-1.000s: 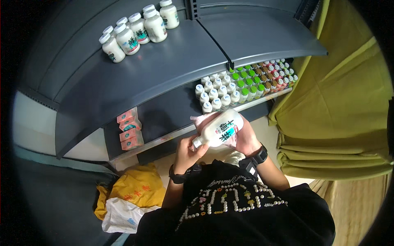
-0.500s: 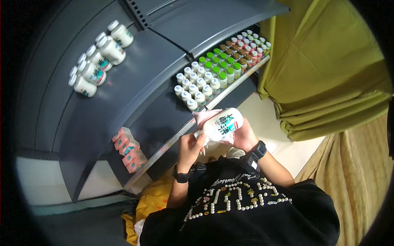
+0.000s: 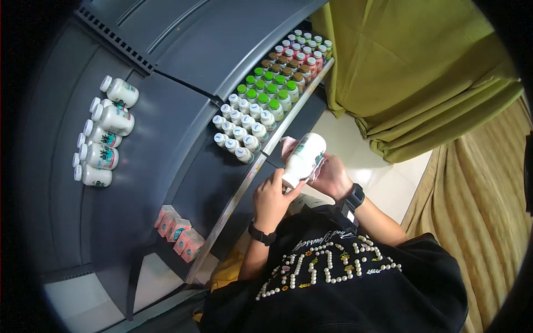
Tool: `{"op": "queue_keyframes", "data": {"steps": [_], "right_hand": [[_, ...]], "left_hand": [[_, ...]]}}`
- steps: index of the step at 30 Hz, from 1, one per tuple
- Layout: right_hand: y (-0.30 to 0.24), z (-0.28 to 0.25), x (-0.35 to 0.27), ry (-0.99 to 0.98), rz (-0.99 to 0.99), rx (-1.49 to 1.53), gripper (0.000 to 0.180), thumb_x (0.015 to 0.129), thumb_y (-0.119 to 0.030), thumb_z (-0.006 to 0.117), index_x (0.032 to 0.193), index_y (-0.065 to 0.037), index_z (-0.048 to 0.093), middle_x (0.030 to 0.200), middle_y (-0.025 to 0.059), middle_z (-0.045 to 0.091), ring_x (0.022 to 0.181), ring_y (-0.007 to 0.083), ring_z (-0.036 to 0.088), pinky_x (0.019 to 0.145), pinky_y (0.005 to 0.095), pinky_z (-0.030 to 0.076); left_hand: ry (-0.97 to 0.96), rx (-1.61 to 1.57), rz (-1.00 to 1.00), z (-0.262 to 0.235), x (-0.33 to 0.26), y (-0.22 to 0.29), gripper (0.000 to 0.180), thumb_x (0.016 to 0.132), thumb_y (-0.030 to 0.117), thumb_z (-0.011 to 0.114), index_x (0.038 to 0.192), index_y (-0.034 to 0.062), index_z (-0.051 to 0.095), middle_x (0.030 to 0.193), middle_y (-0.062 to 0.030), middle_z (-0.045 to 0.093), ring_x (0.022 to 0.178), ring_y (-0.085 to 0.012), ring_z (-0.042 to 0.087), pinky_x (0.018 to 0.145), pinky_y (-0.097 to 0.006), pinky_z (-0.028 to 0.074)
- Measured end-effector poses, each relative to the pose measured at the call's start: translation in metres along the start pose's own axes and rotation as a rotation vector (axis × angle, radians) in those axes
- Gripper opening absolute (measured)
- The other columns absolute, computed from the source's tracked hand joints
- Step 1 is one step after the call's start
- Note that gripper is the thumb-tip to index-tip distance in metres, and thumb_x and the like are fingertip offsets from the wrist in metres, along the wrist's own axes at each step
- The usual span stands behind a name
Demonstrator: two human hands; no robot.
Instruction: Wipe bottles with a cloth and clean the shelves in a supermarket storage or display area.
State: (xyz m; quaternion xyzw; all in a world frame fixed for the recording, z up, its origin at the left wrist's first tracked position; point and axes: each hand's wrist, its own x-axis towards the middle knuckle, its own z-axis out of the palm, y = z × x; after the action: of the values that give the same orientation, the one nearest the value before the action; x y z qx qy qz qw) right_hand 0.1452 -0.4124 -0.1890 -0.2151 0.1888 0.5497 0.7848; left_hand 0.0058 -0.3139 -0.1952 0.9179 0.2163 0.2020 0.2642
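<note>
A white bottle [image 3: 309, 151] with dark printing on its side lies tilted between my hands, its capped end toward my left hand. My left hand [image 3: 271, 201] grips it at the neck and cap. A pale pink cloth [image 3: 288, 146] is wrapped behind and under the bottle, showing at both sides. My right hand [image 3: 336, 178] presses the cloth against the bottle's right side; its fingers are partly hidden behind the bottle.
A lower shelf [image 3: 233, 191] holds rows of small bottles [image 3: 261, 89] with white, green and brown caps, and pink cartons [image 3: 180, 233]. Large white bottles [image 3: 105, 133] stand on the upper shelf at left. A green curtain [image 3: 405, 72] hangs at right.
The bottle has turned on its axis, so its printing faces more to the right. My left hand has shifted to its cap end. The view has swung, moving the shelves.
</note>
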Motion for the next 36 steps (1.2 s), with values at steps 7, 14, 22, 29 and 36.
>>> {"op": "queue_keyframes", "data": {"steps": [7, 14, 22, 29, 36], "right_hand": [[0.015, 0.018, 0.044, 0.021, 0.096, 0.016, 0.045, 0.099, -0.028, 0.020, 0.124, 0.000, 0.045, 0.119, 0.0158, 0.058, 0.112, 0.0318, 0.055, 0.100, 0.0504, 0.038], [0.003, 0.022, 0.082, 0.259, -0.015, -0.017, 0.027, 0.093, -0.008, 0.035, 0.115, 0.005, 0.046, 0.115, 0.0198, 0.056, 0.109, 0.0300, 0.056, 0.095, 0.0493, 0.046], [-0.047, 0.033, 0.093, 0.070, -0.124, -0.074, 0.032, 0.097, -0.009, 0.032, 0.123, 0.005, 0.043, 0.122, 0.0179, 0.056, 0.112, 0.0274, 0.057, 0.101, 0.0419, 0.043], [-0.107, 0.037, 0.109, 0.140, -0.233, -0.052, 0.032, 0.096, -0.011, 0.035, 0.124, 0.004, 0.044, 0.121, 0.0168, 0.057, 0.110, 0.0273, 0.058, 0.098, 0.0415, 0.046], [-0.133, 0.029, 0.136, 0.113, -0.219, 0.043, 0.028, 0.095, -0.009, 0.039, 0.119, 0.001, 0.049, 0.118, 0.0126, 0.059, 0.109, 0.0234, 0.059, 0.099, 0.0387, 0.044]], "left_hand": [[0.080, -0.012, -0.036, -0.008, 0.028, -0.039, 0.040, 0.074, 0.040, 0.074, 0.087, 0.0064, 0.056, 0.066, -0.0150, 0.062, 0.058, -0.0356, 0.061, 0.050, -0.043, 0.047], [0.033, -0.643, -0.221, 0.001, 0.065, -0.108, 0.019, 0.082, 0.017, 0.069, 0.083, -0.0005, 0.061, 0.059, -0.0004, 0.057, 0.051, -0.0050, 0.048, 0.046, -0.023, 0.037], [0.043, -0.838, -0.682, -0.020, 0.116, -0.170, 0.032, 0.090, 0.033, 0.059, 0.079, 0.0023, 0.056, 0.056, -0.0008, 0.050, 0.042, -0.0065, 0.044, 0.039, -0.021, 0.033], [0.038, -0.339, -0.650, 0.000, 0.142, -0.318, 0.048, 0.086, 0.052, 0.058, 0.075, 0.0051, 0.057, 0.052, 0.0004, 0.044, 0.045, -0.0101, 0.044, 0.044, -0.024, 0.033], [0.085, 0.094, -0.405, 0.031, 0.225, -0.421, 0.066, 0.083, 0.064, 0.050, 0.088, -0.0005, 0.061, 0.072, -0.0137, 0.060, 0.070, -0.0276, 0.060, 0.065, -0.036, 0.045]]}}
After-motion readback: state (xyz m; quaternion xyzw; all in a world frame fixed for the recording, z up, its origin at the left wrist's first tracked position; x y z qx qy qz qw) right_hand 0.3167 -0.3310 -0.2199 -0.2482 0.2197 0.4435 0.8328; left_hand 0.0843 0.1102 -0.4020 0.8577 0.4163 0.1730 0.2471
